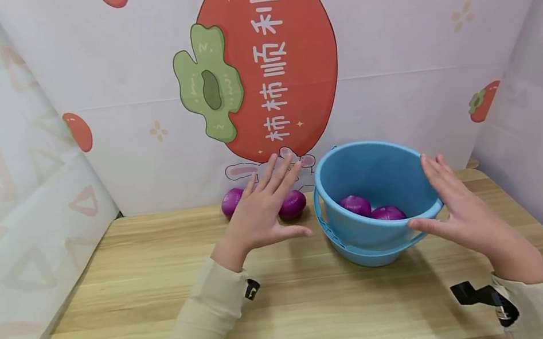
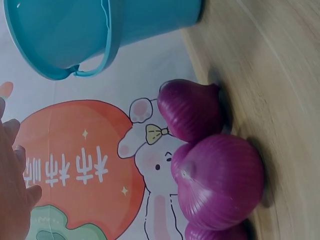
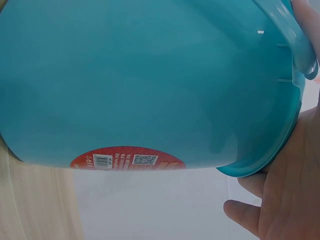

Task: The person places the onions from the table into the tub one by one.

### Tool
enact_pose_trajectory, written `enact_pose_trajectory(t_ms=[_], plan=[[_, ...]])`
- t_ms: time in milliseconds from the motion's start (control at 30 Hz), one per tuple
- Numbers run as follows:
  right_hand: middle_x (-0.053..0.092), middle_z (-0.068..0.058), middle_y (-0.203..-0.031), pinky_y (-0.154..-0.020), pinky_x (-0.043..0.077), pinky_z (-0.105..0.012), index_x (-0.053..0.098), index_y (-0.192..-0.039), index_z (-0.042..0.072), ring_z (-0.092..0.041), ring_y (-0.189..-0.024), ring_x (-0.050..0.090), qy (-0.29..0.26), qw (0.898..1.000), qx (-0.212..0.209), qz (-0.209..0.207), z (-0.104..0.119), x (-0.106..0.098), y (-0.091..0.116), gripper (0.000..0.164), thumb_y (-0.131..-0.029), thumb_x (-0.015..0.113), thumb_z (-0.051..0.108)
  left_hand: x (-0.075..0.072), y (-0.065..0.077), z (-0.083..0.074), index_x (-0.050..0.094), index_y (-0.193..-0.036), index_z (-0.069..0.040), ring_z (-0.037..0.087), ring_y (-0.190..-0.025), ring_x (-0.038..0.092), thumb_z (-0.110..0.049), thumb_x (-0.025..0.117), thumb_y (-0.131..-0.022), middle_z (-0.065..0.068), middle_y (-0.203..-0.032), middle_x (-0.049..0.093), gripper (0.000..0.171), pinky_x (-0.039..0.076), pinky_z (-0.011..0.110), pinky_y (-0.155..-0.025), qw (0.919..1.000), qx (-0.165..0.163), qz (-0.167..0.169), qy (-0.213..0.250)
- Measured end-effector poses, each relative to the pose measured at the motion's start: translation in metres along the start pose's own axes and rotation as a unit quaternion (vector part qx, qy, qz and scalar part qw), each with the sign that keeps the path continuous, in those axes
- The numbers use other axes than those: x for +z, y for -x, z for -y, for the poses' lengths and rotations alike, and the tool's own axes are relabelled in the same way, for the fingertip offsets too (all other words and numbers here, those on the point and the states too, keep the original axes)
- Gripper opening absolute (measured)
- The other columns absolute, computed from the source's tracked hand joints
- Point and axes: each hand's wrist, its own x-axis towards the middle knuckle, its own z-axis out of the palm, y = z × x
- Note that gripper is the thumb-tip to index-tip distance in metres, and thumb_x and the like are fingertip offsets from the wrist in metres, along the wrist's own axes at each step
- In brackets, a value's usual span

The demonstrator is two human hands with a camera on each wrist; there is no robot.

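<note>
Touching the blue bucket [image 1: 364, 237], right hand [image 1: 471, 217], fingers spread at rim, left hand [image 1: 262, 211] hovering, fingers fanned, near purple onions [image 1: 293, 205], back edge of counter [image 1: 138, 298].

Head view bright and evenly lit, warm on the tabletop [image 1: 114, 307]; both wrist views dimmer, cooler, greyer. Light looks diffuse, exact source can't be told. Soft shadow on the tabletop around the base of the bucket [image 1: 356, 233]; darker contact shadows beside the onions [image 2: 225, 180] in the left wrist view. Mild sheen on the onion skins, small white glint on the bucket in the right wrist view. Side sheet [image 1: 11, 131] at far left washed out, wide-angle stretch toward head-view edges. Wrist views soft; fine print on the label [image 3: 127, 157] hard to read.
</note>
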Motion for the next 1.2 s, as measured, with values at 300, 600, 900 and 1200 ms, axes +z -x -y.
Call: enact_pose_trajectory(t_ms=[300,600,900,1200], plan=[[-0.001,-0.012,-0.168,-0.103,0.008,-0.084,-0.001,-0.16,0.014,-0.033,-0.155,-0.014,-0.004,1.0,-0.01,-0.005,0.001,0.0,0.001,0.111,-0.084,0.076,0.037,0.0,0.009,0.013,0.006,-0.161,-0.028,0.022,-0.157,-0.008,-0.079,0.065,-0.072,-0.008,-0.168,-0.007,0.118,0.018,0.066,-0.119,0.9994,-0.007,0.029,-0.017],[0.0,-0.014,-0.168,-0.103,0.009,-0.084,-0.001,-0.16,0.014,-0.033,-0.155,-0.014,-0.004,1.0,-0.009,-0.003,0.001,0.0,0.0,0.112,-0.083,0.077,0.037,0.004,0.016,0.029,0.011,-0.161,-0.03,0.022,-0.157,-0.005,-0.079,0.065,-0.073,-0.007,-0.169,0.004,0.114,0.023,0.066,-0.117,0.9988,-0.014,0.042,-0.022],[0.001,-0.015,-0.168,-0.103,0.01,-0.084,0.001,-0.16,0.013,-0.035,-0.155,-0.013,0.0,1.0,-0.008,-0.007,0.001,-0.001,0.001,0.113,-0.082,0.078,0.038,0.012,0.022,0.041,0.014,-0.16,-0.03,0.026,-0.157,0.0,-0.078,0.065,-0.073,-0.009,-0.169,0.004,0.112,0.022,0.065,-0.119,0.9977,-0.023,0.06,-0.022],[0.002,-0.015,-0.168,-0.103,0.01,-0.084,0.0,-0.16,0.013,-0.035,-0.155,-0.013,-0.001,1.0,-0.009,-0.007,0.001,0.0,0.001,0.113,-0.082,0.078,0.037,0.019,0.025,0.051,0.018,-0.16,-0.027,0.029,-0.156,0.007,-0.079,0.065,-0.073,-0.002,-0.168,0.016,0.111,0.024,0.064,-0.118,0.9971,-0.031,0.066,-0.023]])
